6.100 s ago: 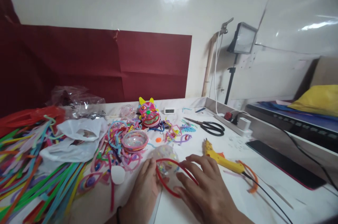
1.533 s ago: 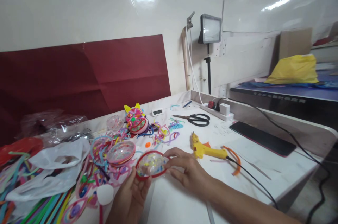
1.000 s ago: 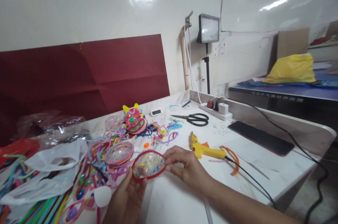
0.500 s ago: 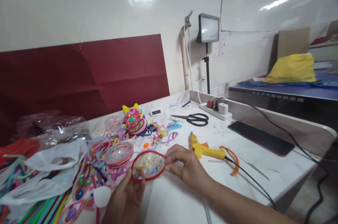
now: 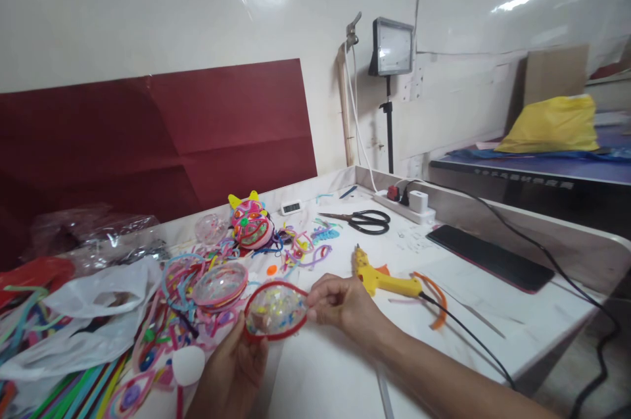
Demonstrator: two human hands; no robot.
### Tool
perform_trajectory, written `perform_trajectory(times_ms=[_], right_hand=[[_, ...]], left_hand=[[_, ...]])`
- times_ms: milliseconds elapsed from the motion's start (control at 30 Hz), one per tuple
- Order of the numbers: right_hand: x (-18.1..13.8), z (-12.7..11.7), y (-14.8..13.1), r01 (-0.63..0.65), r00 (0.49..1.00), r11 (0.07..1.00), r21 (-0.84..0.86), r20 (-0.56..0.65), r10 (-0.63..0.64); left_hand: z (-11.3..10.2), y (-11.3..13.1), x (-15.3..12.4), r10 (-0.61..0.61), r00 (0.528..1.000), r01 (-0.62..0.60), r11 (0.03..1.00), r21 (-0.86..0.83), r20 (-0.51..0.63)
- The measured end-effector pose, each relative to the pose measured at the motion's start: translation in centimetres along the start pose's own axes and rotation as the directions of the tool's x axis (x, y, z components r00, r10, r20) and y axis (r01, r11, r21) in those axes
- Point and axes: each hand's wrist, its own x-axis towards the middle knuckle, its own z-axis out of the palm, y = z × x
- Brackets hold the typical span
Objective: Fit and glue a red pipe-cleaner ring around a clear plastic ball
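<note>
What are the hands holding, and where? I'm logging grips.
Both hold a clear plastic dome ringed with red pipe cleaner: left hand under its lower-left rim, right hand pinching the right rim.

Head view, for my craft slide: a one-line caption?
Both hands, left and right, hold a red-rimmed clear dome above a table.

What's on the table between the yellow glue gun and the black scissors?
In the head view, the stretch of white table between the glue gun and the scissors is bare.
</note>
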Motion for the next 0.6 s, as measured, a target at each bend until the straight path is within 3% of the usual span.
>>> perform_trajectory(times_ms=[367, 600], right_hand=[[0.07, 0.12, -0.29, -0.100, 0.994, 0.994, 0.034, -0.035, 0.101], [0.02, 0.34, -0.37, -0.131, 0.990, 0.988, 0.080, -0.033, 0.134]], left_hand=[[-0.53, -0.09, 0.64, -0.058, 0.997, 0.060, 0.997, -0.044, 0.046], [-0.08, 0.04, -0.02, -0.057, 0.998, 0.057, 0.998, -0.010, 0.001]])
